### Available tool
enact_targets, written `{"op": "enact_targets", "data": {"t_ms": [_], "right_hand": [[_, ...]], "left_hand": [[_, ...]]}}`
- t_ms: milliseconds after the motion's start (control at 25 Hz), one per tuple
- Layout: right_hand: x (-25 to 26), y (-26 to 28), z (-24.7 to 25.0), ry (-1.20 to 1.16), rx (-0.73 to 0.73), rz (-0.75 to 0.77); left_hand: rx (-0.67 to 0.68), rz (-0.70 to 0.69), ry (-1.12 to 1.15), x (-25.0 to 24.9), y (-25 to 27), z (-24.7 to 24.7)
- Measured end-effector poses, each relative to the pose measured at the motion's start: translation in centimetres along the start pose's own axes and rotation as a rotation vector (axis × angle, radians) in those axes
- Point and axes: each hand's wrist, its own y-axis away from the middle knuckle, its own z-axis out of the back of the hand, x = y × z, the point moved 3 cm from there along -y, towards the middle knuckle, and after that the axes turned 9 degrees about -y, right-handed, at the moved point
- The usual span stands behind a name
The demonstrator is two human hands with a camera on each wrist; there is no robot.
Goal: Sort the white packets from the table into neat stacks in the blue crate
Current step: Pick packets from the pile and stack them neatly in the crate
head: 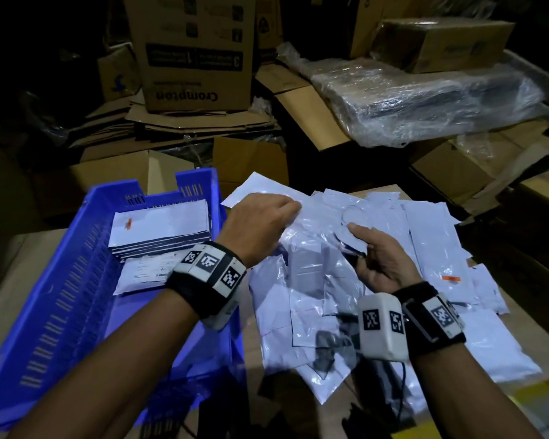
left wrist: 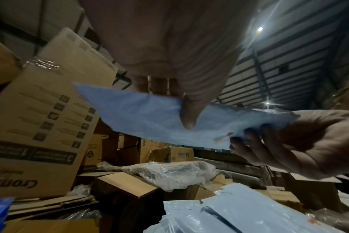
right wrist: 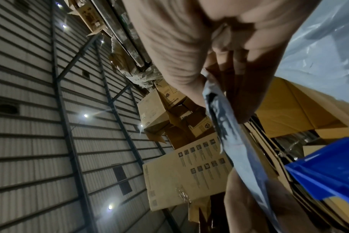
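Both hands pinch one white packet [left wrist: 149,119] above the table's loose pile [head: 346,296], left hand [head: 260,223] and right hand [head: 381,258] at opposite ends; slick plastic could slip short of the blue crate [head: 76,274], skewing its stack [head: 162,229].

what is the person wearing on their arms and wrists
Both forearms are bare, no sleeves or gloves. The left wrist and the right wrist each carry a black strap with white blocks printed with black square codes. A white box with a thin dark cable sits by the right one.
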Motion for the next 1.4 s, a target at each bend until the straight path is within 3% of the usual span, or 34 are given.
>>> {"op": "enact_targets", "data": {"t_ms": [120, 280, 360, 600, 840, 960, 1080, 1240, 1400], "right_hand": [[1.0, 0.3, -0.5, -0.005, 0.063, -0.001], [0.4, -0.1, -0.4, 0.394, 0.093, 0.157], [-0.9, -0.4, -0.7, 0.58, 0.14, 0.184], [-3.3, 0.0, -0.6, 0.584, 0.287, 0.09], [-3.6, 0.3, -0.3, 0.4, 0.209, 0.046], [-4.3, 0.4, -0.3, 0.076, 0.138, -0.005], [-5.9, 0.5, -0.9, -0.21, 0.176, -0.053], [-6.2, -0.2, -1.2, -0.225, 0.138, -0.007], [-5.7, -0.5, 0.2, -0.216, 0.065, -0.022]], "left_hand": [[-0.039, 0.163, 0.161, 0.1, -0.3, 0.7], [-0.045, 0.554, 0.828, 1.0, -0.1, 0.4], [-0.038, 0.673, 1.121, 0.3, 0.0, 0.1], [-0.072, 0.927, 1.654, -0.6, 1.3, -0.1], [-0.137, 1.006, 1.797, 0.0, 2.1, -0.2], [-0.209, 1.036, 1.781, -0.2, 1.8, -0.2], [-0.238, 1.028, 1.703, -0.7, 1.5, -0.7], [-0.309, 1.01, 1.649, -0.6, 1.4, -0.2], [-0.442, 1.16, 1.68, 2.7, 1.9, 0.7]]}}
